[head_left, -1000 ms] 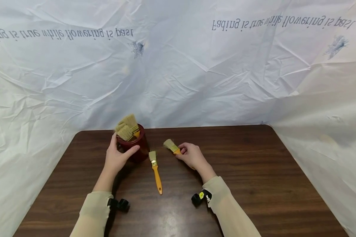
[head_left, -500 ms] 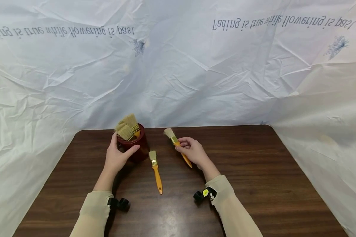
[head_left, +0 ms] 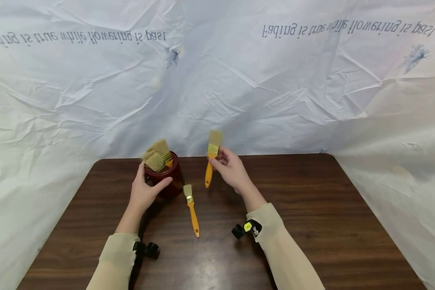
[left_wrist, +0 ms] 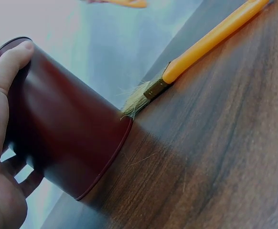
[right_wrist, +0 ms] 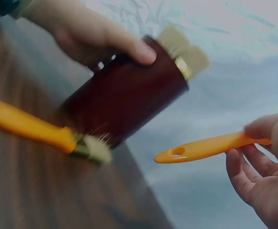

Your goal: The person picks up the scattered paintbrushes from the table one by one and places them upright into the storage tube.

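My left hand (head_left: 143, 193) grips a dark red cup (head_left: 171, 184) from its near left side, thumb and fingers around the wall. Several paintbrushes (head_left: 156, 157) stand in the cup with their pale bristles up. My right hand (head_left: 232, 169) pinches another paintbrush (head_left: 210, 171) by its orange handle near the metal band, bristles up, raised above the far part of the table. In the right wrist view its handle end (right_wrist: 196, 149) points toward the cup. One narrower paintbrush (head_left: 193, 217) lies on the table between the hands, its bristles close to the cup's base.
The dark wooden table (head_left: 311, 225) has its far edge close behind the cup. A white wrinkled sheet (head_left: 239, 80) with printed writing hangs behind and at both sides.
My right hand has lifted its paintbrush off the table and moved it up and away from me, turning it from slanted to nearly upright. The left hand and the cup stay in place.
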`<action>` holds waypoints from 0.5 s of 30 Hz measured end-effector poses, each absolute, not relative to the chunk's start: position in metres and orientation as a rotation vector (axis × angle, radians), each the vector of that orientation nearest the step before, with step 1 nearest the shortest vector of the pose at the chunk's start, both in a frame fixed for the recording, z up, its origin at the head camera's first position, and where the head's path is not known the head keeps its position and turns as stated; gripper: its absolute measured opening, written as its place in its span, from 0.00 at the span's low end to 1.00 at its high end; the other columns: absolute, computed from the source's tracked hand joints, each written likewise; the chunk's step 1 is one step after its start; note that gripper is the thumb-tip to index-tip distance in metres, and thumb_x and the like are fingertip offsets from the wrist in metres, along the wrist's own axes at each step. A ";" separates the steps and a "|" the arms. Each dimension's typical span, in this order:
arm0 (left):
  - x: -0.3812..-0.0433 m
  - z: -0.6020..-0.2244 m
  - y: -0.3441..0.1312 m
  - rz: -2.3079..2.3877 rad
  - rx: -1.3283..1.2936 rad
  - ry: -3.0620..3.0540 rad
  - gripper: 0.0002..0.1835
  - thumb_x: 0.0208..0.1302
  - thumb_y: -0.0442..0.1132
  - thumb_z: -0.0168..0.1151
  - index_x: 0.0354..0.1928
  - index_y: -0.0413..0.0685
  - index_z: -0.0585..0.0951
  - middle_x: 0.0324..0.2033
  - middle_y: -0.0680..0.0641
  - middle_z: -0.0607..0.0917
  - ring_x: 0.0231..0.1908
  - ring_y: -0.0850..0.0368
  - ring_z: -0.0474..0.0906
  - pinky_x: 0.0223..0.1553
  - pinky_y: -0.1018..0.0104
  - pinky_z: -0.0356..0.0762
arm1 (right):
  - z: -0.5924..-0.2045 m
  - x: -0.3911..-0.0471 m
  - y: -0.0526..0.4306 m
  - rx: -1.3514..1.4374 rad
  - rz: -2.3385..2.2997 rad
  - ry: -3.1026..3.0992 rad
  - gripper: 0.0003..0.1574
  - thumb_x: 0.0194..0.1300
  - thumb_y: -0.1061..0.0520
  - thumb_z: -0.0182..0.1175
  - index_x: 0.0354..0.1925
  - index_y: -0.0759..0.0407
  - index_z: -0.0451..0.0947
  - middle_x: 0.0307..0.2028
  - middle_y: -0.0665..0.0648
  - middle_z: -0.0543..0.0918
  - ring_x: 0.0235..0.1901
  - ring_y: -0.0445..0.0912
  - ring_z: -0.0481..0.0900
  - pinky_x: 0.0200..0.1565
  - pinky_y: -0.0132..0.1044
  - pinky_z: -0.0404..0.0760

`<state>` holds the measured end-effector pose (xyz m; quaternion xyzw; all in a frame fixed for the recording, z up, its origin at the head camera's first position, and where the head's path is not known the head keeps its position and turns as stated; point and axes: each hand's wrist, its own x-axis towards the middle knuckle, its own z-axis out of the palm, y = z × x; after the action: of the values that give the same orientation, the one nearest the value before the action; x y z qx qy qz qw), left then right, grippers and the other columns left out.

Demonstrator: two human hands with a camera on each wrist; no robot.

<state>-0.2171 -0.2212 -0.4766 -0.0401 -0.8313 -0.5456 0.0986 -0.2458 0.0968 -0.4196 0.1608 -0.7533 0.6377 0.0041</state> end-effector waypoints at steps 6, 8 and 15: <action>-0.223 -0.478 -0.225 -1.607 -0.117 -2.482 0.61 0.67 0.53 0.80 0.90 0.60 0.48 0.80 0.36 0.68 0.77 0.34 0.66 0.72 0.30 0.70 | -0.375 -0.260 0.069 0.555 1.984 -2.273 0.24 0.85 0.51 0.61 0.69 0.62 0.78 0.56 0.61 0.85 0.54 0.53 0.88 0.54 0.43 0.89; -0.224 -0.478 -0.225 -1.604 -0.117 -2.486 0.61 0.67 0.53 0.79 0.90 0.60 0.48 0.79 0.36 0.68 0.77 0.35 0.66 0.72 0.30 0.70 | -0.363 -0.265 0.059 0.592 1.983 -2.237 0.24 0.84 0.52 0.62 0.70 0.62 0.77 0.56 0.61 0.84 0.54 0.53 0.88 0.55 0.45 0.89; -0.230 -0.477 -0.225 -1.618 -0.133 -2.473 0.60 0.67 0.52 0.80 0.90 0.61 0.49 0.79 0.37 0.69 0.77 0.36 0.68 0.72 0.31 0.71 | -0.341 -0.277 0.027 0.719 1.943 -2.156 0.29 0.82 0.56 0.64 0.74 0.64 0.73 0.57 0.63 0.83 0.55 0.54 0.88 0.59 0.48 0.88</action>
<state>-0.2302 -0.2254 -0.4769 -0.0446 -0.8325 -0.5446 0.0917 -0.2773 0.0272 -0.3411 0.2398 -0.7190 0.6479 0.0758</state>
